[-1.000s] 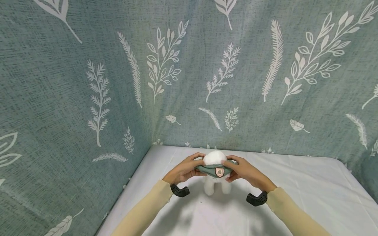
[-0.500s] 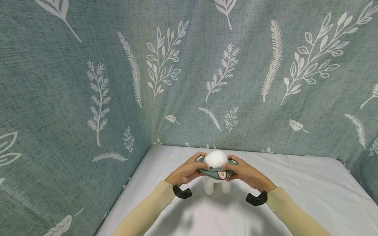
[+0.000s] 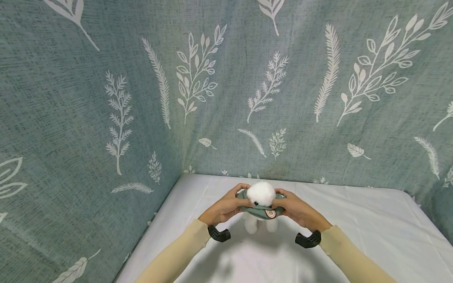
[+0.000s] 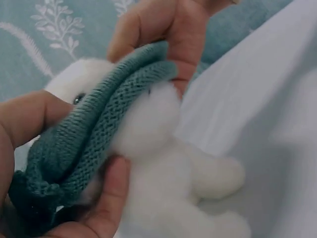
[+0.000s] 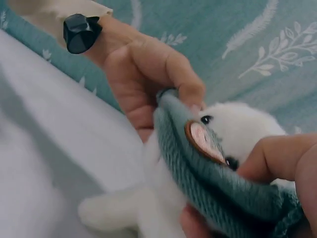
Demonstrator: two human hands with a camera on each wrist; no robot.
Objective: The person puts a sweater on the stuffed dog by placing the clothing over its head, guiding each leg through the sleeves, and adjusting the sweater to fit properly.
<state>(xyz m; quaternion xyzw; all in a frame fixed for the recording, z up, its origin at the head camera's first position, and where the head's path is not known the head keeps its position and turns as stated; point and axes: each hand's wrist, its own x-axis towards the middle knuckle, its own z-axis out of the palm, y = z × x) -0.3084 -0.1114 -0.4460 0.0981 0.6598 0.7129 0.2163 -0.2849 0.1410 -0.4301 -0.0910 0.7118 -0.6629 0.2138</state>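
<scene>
A white plush toy (image 3: 261,192) with dark eyes stands on the white-covered table. A bunched teal knit garment (image 3: 260,212) with a small patch (image 3: 270,213) goes across its face, just below the eyes. My left hand (image 3: 226,205) pinches the garment's left side, thumb over its upper edge and fingers beneath. At the opposite side my right hand (image 3: 301,209) grips it likewise. In the left wrist view, folded ribbed knit (image 4: 94,119) crosses the toy's head, above the muzzle (image 4: 148,119). The right wrist view shows the patch (image 5: 205,141) near both eyes. The toy's back is hidden.
The white cloth (image 3: 354,220) covers the table and has light creases. Green-grey curtains (image 3: 226,98) with white leaf prints stand behind and along the left. Each wrist wears a black device (image 3: 308,239).
The teal garment has slid down the toy's head, so the eyes now show above it. The patch has moved lower and slightly right. Both hands keep hold of the garment.
</scene>
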